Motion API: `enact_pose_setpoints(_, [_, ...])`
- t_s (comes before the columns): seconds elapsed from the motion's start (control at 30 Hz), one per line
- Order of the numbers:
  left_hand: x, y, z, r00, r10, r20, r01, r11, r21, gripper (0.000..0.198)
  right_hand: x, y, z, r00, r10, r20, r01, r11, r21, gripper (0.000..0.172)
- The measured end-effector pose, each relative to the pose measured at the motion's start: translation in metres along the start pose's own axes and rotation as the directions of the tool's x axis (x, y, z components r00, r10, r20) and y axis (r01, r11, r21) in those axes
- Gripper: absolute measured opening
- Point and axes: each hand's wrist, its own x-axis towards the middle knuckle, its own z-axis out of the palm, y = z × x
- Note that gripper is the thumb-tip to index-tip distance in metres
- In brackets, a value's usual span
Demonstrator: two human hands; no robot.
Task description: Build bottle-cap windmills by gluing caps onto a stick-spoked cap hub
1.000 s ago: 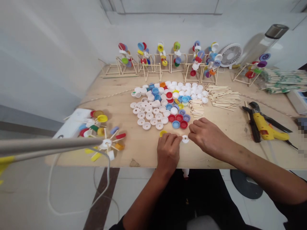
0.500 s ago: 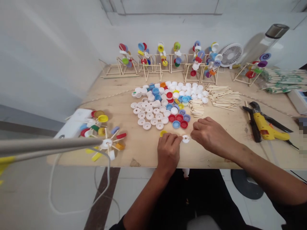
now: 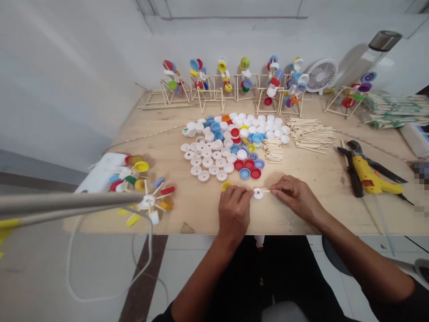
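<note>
A white bottle cap [image 3: 258, 193] with a hole in its middle lies near the front edge of the wooden table [image 3: 187, 210]. My left hand [image 3: 234, 210] is curled, its fingertips pinching the cap's left side. My right hand [image 3: 296, 197] pinches a thin wooden stick [image 3: 266, 191] whose tip touches the cap's right side. A yellow cap [image 3: 227, 185] peeks out just behind my left hand. A heap of white, blue and red caps [image 3: 228, 147] lies behind both hands.
Cut sticks [image 3: 310, 133] lie in piles at the right of the caps. A yellow glue gun [image 3: 372, 176] and black pliers [image 3: 350, 167] rest at the right. A finished cap wheel [image 3: 147, 201] lies at the left by a white box. Stick-and-cap models [image 3: 234, 85] and a small fan [image 3: 321, 76] line the back.
My right hand has come down and toward the cap, now holding a thin stick against its right side. My left hand stays on the cap.
</note>
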Motion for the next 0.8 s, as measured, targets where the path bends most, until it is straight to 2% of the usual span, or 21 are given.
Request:
enact_pose_setpoints(0.47, [-0.0004, -0.0006, 0.0003, 1.000, 0.005, 0.000, -0.005, 1.000, -0.008, 0.024, 0.0012, 0.0047, 0.0077, 0.999, -0.037, -0.023, 0.036, 0.999, -0.029, 0.018])
enact_pose_setpoints(0.8, [-0.0003, -0.0005, 0.0010, 1.000, 0.011, -0.010, -0.011, 1.000, -0.013, 0.023, -0.0003, 0.0057, 0.0096, 0.997, -0.072, -0.025, 0.069, 0.992, -0.109, 0.019])
